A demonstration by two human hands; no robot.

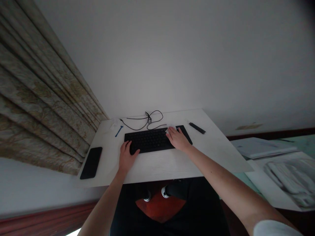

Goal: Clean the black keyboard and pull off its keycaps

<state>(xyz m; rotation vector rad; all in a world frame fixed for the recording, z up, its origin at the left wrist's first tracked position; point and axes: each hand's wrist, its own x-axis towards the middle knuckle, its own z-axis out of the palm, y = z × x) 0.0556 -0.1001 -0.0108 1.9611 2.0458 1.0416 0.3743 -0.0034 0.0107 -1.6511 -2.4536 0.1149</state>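
A black keyboard (149, 141) lies flat on the white desk, and its thin black cable (149, 120) is loosely looped behind it. My left hand (126, 156) grips the front left corner, fingers on the left end and thumb by the front edge. On the right part of the keys, my right hand (177, 139) presses a white wipe or tissue (170, 127), mostly covered by the fingers. A small blue tool with a wider head (119, 131) rests left of the keyboard. Off to the right lies a slim black stick-like object (197, 128), its kind unclear.
A flat black rectangular object (91, 163) sits near the desk's left edge. Crumpled clear plastic (115, 125) is at the back left. A patterned curtain (49, 98) hangs on the left, with a wall behind the desk (162, 167). Papers (265, 147) stand lower right.
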